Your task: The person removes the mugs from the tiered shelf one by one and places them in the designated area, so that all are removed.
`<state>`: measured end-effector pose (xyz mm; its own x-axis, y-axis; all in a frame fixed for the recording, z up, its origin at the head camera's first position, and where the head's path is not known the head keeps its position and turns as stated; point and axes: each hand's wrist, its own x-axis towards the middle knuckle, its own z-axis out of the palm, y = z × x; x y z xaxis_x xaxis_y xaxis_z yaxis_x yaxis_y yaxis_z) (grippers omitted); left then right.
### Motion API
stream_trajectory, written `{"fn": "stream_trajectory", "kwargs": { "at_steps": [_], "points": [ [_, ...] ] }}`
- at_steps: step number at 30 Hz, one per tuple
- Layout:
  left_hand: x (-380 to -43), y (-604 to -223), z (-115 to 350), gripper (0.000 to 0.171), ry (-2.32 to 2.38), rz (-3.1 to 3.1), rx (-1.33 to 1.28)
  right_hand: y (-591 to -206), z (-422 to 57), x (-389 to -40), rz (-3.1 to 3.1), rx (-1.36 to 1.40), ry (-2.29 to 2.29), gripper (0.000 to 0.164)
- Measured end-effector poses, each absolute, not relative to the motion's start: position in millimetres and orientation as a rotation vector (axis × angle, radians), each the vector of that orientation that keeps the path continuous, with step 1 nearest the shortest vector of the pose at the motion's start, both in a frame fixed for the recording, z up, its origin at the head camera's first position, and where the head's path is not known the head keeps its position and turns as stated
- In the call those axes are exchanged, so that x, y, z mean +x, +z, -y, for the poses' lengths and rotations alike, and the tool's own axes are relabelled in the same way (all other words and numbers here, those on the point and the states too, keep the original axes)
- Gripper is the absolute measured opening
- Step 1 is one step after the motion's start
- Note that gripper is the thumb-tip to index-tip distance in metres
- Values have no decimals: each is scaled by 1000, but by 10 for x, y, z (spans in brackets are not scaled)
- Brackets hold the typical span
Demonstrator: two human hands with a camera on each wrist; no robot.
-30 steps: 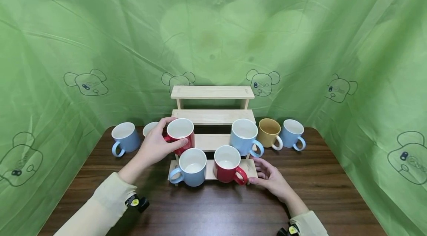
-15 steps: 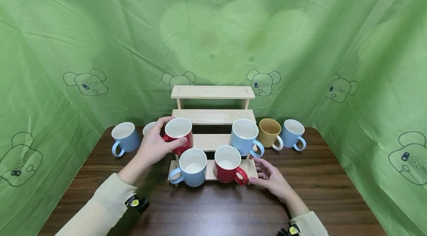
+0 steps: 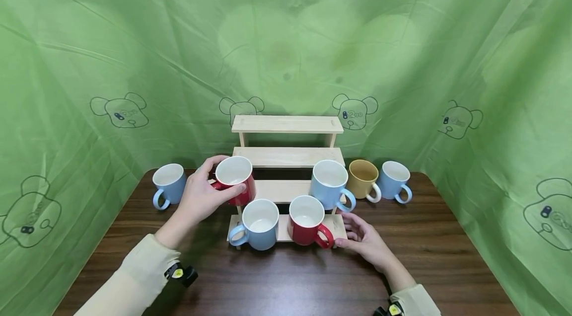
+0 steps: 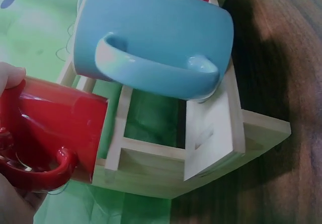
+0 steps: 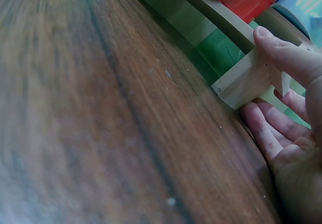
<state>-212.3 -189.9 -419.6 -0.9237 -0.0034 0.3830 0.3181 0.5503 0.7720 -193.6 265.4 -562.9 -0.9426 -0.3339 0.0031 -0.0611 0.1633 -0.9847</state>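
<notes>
My left hand [image 3: 203, 192] grips a red mug [image 3: 243, 192] with a white inside, thumb on its front and handle toward the palm. That mug is at the left end of the second step of a wooden stepped rack [image 3: 286, 157]; I cannot tell whether it touches the step. At the rack's lower right end, my right hand [image 3: 364, 241] holds the bottom shelf's end, thumb at the front edge and fingers curled beside it. On the bottom step stand a light blue mug [image 3: 259, 234] and another red mug [image 3: 301, 231]. A light blue mug [image 3: 326, 192] sits above them on the right.
Another light blue mug [image 3: 172, 189] stands on the dark wood table [image 3: 286, 281] at the left. Right of the rack are a yellow mug [image 3: 359, 184] with a white handle and a light blue mug [image 3: 391, 187]. A green curtain [image 3: 286, 57] surrounds the table's back and sides.
My left hand has shifted the gripped red mug a little to the left. A white mug rim behind that hand has become hidden. The right hand stays at the rack's end.
</notes>
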Motion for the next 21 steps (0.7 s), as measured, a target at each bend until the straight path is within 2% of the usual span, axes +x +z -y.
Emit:
{"fn": "stream_trajectory", "kwargs": {
  "at_steps": [21],
  "points": [
    [-1947, -3914, 2151, 77, -1348, 2361, -266, -5638, -2661, -1940, -2224, -390, -1864, 76]
  ]
}}
